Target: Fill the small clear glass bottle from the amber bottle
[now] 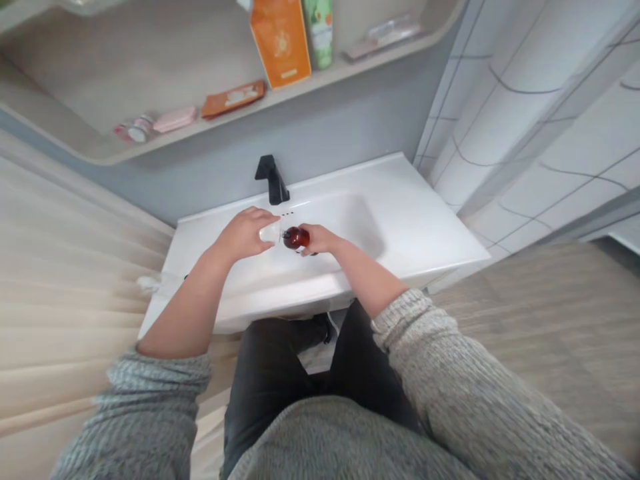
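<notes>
Over the white washbasin (330, 220), my left hand (244, 233) is closed round a small whitish see-through cup (270, 233). My right hand (320, 239) grips a dark reddish-brown bottle (297, 238) with a bit of white label showing. The bottle is tilted, its neck pointing left at the cup's mouth. Neck and cup rim are very close; whether they touch I cannot tell. No liquid can be made out between them. Behind both hands stands a black faucet (273, 181).
A wall shelf (320, 80) juts out above the basin, bearing an orange pouch (283, 43), a green tube (320, 33) and several small packets. A cream curtain (55, 300) hangs at the left. White tiled wall and pipes (530, 87) are at the right.
</notes>
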Motion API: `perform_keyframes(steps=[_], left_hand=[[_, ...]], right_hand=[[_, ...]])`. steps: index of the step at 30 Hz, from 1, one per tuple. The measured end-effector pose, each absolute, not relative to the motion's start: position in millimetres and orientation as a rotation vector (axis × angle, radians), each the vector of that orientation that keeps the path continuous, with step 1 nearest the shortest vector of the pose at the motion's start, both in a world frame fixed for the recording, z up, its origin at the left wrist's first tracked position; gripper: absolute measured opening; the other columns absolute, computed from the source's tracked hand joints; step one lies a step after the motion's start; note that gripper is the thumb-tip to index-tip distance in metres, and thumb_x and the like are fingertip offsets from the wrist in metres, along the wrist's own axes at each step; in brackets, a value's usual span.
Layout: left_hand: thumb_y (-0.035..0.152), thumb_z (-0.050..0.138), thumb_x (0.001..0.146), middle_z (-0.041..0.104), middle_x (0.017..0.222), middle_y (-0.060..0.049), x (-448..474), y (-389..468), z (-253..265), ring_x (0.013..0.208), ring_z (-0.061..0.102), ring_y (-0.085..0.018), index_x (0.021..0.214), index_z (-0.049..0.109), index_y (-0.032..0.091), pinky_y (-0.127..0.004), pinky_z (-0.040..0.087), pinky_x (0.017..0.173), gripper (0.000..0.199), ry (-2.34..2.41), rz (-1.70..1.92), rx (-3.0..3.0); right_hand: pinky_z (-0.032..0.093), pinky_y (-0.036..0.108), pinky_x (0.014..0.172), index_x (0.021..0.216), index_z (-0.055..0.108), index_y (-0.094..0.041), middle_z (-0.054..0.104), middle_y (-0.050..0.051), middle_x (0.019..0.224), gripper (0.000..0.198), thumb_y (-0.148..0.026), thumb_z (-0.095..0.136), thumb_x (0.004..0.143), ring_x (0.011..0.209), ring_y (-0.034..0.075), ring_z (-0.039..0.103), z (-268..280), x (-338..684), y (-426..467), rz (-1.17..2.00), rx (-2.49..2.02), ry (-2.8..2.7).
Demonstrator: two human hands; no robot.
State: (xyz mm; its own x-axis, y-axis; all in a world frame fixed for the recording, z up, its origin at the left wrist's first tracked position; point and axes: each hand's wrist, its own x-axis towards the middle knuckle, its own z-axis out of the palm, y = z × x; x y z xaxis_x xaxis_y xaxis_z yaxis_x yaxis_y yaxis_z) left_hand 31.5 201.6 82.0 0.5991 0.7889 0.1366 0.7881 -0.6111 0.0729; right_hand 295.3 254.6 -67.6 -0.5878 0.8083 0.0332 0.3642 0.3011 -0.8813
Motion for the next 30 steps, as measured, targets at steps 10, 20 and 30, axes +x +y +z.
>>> perform_keyframes(steps=[10, 20, 30], left_hand=[[0.036, 0.082, 0.081, 0.078, 0.143, -0.015, 46, 201, 101, 0.134, 0.070, -0.043, 0.151, 0.079, 0.025, -0.062, 0.052, 0.122, 0.071, 1.349, 0.139, 2.856], [0.031, 0.082, 0.081, 0.080, 0.141, -0.014, 63, 197, 124, 0.133, 0.070, -0.044, 0.152, 0.078, 0.028, -0.063, 0.051, 0.120, 0.071, 1.365, -0.016, 2.921], [0.033, 0.084, 0.081, 0.079, 0.140, -0.014, 79, 194, 144, 0.135, 0.068, -0.045, 0.149, 0.079, 0.031, -0.063, 0.050, 0.119, 0.069, 1.379, -0.088, 2.933]], right_hand=[[0.066, 0.026, 0.064, 0.138, 0.072, -0.021, 0.083, 0.007, 0.118, 0.078, -0.021, 0.101, 0.065, 0.091, 0.025, 0.080, -66, 298, 251, 1.302, -1.014, -2.019], [0.064, 0.024, 0.061, 0.141, 0.071, -0.019, 0.083, 0.008, 0.120, 0.080, -0.019, 0.099, 0.066, 0.088, 0.023, 0.079, -62, 297, 248, 1.338, -0.940, -1.944], [0.065, 0.022, 0.058, 0.142, 0.069, -0.021, 0.082, 0.008, 0.126, 0.082, -0.019, 0.099, 0.066, 0.094, 0.023, 0.079, -57, 296, 245, 1.382, -0.920, -1.872]])
